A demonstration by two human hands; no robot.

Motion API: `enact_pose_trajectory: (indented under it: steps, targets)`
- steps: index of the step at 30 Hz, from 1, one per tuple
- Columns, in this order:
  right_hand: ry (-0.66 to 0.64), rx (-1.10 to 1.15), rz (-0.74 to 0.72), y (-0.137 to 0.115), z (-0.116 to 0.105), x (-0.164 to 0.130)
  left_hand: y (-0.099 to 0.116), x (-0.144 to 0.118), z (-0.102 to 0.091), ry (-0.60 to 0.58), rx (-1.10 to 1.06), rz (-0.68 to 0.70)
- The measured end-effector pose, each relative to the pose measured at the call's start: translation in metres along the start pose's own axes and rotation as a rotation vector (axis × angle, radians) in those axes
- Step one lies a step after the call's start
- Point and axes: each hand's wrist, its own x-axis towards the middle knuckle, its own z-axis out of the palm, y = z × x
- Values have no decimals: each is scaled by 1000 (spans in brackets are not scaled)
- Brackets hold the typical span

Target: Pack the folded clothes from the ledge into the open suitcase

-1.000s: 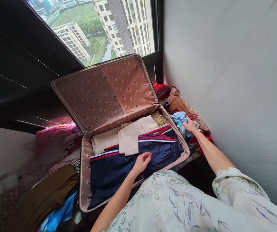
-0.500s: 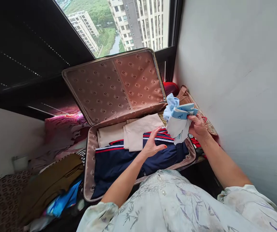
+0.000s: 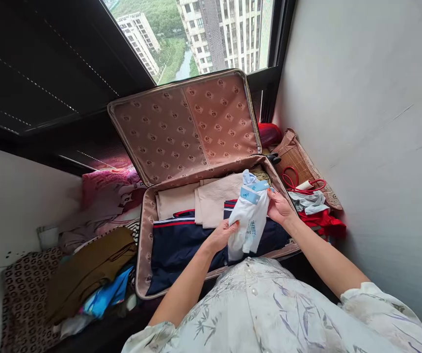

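A: Where was the white garment (image 3: pixel 248 218) with the pale-blue band?

B: Between the person's two hands, above the right part of the suitcase (image 3: pixel 145 260). It hid some of the navy trousers (image 3: pixel 176 245) beneath — I couldn't tell whether its lower edge touched them.

A: How was it held?

B: The right hand (image 3: pixel 280 208) gripped the banded end at its right corner, with the fingers curled on the edge. The left hand (image 3: pixel 220 236) pinched the white cloth along its left side, nearer the body. So both hands were grasping that one garment, and it hung at a slant between them.

A: What lay in the suitcase?

B: The navy trousers, striped red and white, took up the near part. Folded beige cloth (image 3: pixel 216 196) lay on the far side, just left of the garment, and an olive bundle (image 3: pixel 260 172) showed in the far right corner. The patterned lid (image 3: pixel 159 125) stood raised at the far edge, just below the window (image 3: pixel 181 39).

A: And around it?

B: On the right, a red cord (image 3: pixel 291 181) lay on a brown bag (image 3: pixel 297 159), with a pale grey cloth (image 3: pixel 310 202) and a red cloth (image 3: pixel 327 224) nearer. On the left lay a brown cloth (image 3: pixel 93 269) — with a bright blue piece (image 3: pixel 111 293) just beside it.
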Motion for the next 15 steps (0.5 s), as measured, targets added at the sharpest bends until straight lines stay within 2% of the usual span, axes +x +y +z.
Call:
enact_pose_trajectory:
  steps: [4,7,9,11,13,15]
  targets:
    - [-63,34,118,12,2,-6,-14,-2,-2,-182,-59,-78]
    - [-112,40,168,20,3,-12,-17,3,10,-298,215,-34]
    - [-132,11,197,24,1,-16,-14,7,21,-247,463,76]
    - [-133,-27,205,23,-2,-18,-11,10,32,-167,614,228]
    - [-96,-43,148,17,-5,-17,-6,11,39,-166,652,335]
    - [-31,-34,28,6,-7,-14,-4,10,42,-198,617,385]
